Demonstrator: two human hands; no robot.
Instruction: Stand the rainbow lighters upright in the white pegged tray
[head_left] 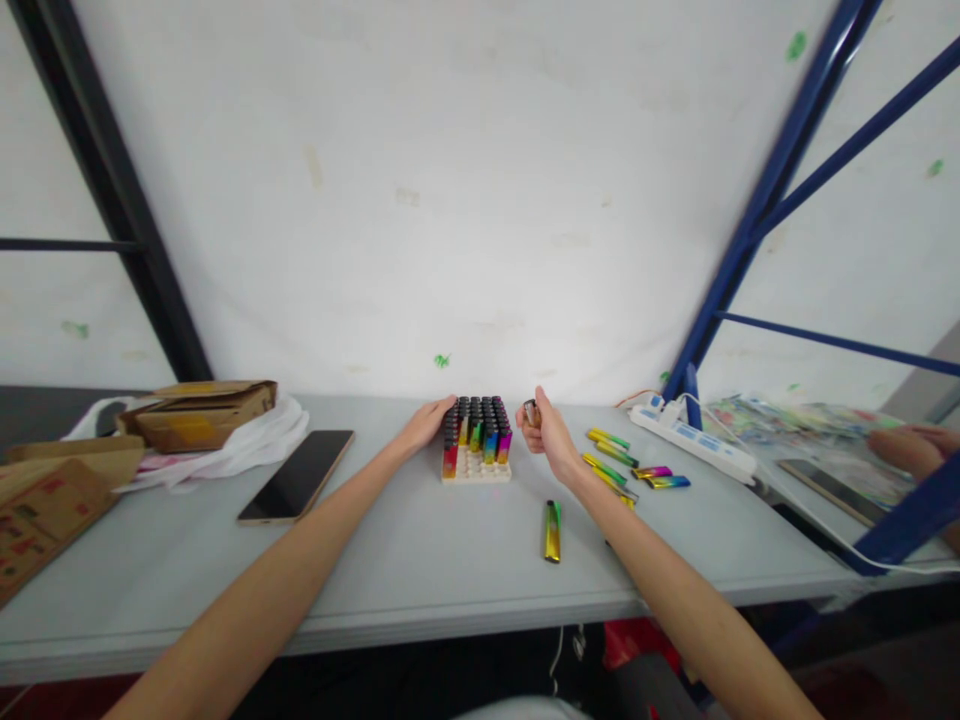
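Observation:
A white tray (pixel 480 477) with holes stands on the grey table, and colourful lighters (pixel 490 443) with dark tops stand upright in its rows. The front part of the tray shows bare holes. My left hand (pixel 430 422) rests against the tray's left side, its fingertips partly hidden behind the lighters. To the right of the tray, my right hand (pixel 541 430) is raised with its fingers closed round a lighter (pixel 532 412) whose metal top shows. A green and yellow lighter (pixel 553 532) lies near the table's front. Several more loose lighters (pixel 611 450) lie beyond my right forearm.
A dark phone (pixel 298 477) lies left of the tray, near cardboard boxes (pixel 206 415) and a white plastic bag (pixel 259 440). A white power strip (pixel 694 440) lies on the right by the blue frame (pixel 731 255). Another person's hand (pixel 907 450) is at the far right.

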